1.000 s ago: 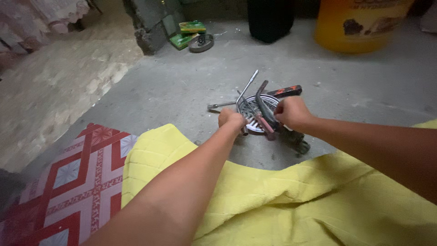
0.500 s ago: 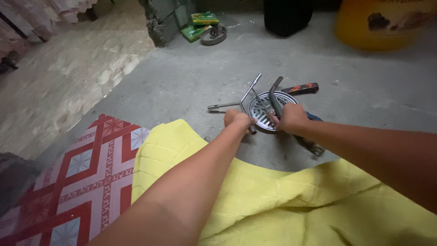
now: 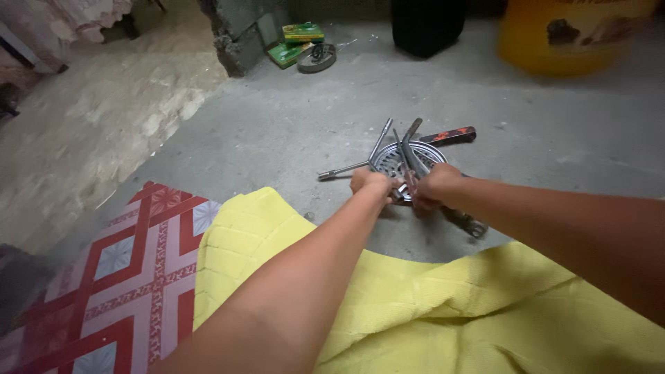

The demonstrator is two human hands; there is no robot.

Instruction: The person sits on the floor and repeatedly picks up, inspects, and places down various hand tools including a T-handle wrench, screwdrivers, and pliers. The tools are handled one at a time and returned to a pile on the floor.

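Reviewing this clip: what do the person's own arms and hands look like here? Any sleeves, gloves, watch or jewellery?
Both arms are bare from the bottom edge of the head view to the wrists: no sleeves show. The left hand and right hand wear no gloves, and no watch, bracelet or ring is visible, though the hands are small and slightly blurred. No markings or bandages can be made out on either forearm.

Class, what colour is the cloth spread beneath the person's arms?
The cloth is plain yellow, seen in the head view.

Both hands at the round metal grate

Your left hand and right hand gripped tools over the grate on the concrete floor.
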